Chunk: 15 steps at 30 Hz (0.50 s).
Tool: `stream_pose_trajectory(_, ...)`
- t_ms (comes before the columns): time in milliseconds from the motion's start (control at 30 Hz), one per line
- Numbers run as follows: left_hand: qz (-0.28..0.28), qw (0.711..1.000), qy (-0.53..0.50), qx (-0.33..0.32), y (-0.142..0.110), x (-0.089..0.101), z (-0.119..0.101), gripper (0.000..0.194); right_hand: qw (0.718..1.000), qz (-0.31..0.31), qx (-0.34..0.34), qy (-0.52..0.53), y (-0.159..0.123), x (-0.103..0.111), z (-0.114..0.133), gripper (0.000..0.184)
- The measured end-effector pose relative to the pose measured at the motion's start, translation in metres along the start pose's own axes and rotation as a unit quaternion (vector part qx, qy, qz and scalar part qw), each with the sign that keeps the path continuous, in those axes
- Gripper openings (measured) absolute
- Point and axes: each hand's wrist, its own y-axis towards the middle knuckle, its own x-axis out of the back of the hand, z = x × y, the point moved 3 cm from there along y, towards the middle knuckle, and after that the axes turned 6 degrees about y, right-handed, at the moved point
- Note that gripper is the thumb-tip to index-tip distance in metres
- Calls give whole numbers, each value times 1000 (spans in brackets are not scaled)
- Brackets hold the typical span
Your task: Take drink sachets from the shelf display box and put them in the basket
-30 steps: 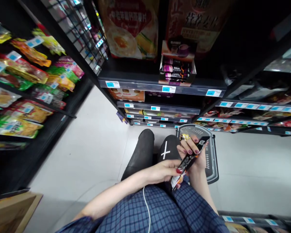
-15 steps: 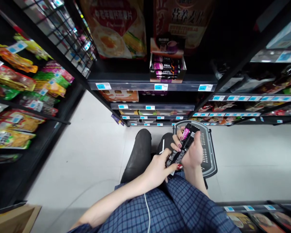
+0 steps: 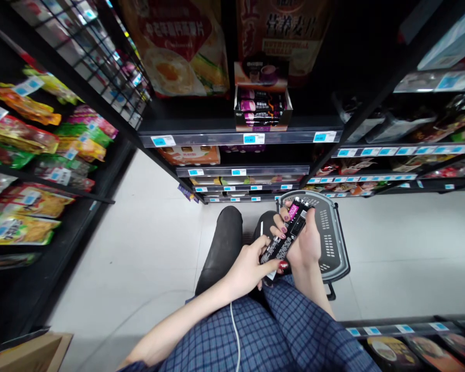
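Observation:
A narrow black stick packet (image 3: 282,238) with a magenta patch and small white print lies slanted between my two hands, over my lap. My left hand (image 3: 251,262) grips its lower end, the thumb across the front. Around the upper part, the fingers of my right hand (image 3: 307,242) curl over one edge, with the palm behind and the thumb along the other edge. Similar purple-and-black stick packets (image 3: 260,107) fill an open display box (image 3: 281,123) on the shelf ahead.
A grey shopping basket (image 3: 339,248) stands on the floor by my right knee. Shelving with price tags (image 3: 254,138) rises in front, holding large cereal bags (image 3: 178,51). Snack bags (image 3: 27,196) hang at left. A cardboard box (image 3: 31,354) sits lower left, packaged goods (image 3: 391,354) lower right.
The view has shifted slightly. The stick packet has turned a little in my hands, so its printed face shows more plainly. Both hands keep their hold.

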Motion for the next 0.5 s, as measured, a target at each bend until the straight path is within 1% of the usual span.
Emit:
stream_pose_trajectory(133,-6,999,37,-13,-2,0,-1,27,1000,23,7,17,-5,-4,4,41)
stream_pose_trajectory(267,-7,999,48,-23,-1,-1,-1,31,998,58,14,27,-11,-10,7,41)
stream_pose_trajectory(367,1,997,69,-19,-2,-2,1,32,998,56,13,16,-12,-11,7,42)
stream_pose_trajectory(433,-17,994,105,-34,-4,-1,1,33,999,45,18,13,-11,-10,6,42)
stream_pose_trajectory(500,-63,984,149,-72,-8,3,-1,43,999,28,29,6,-10,-7,6,42)
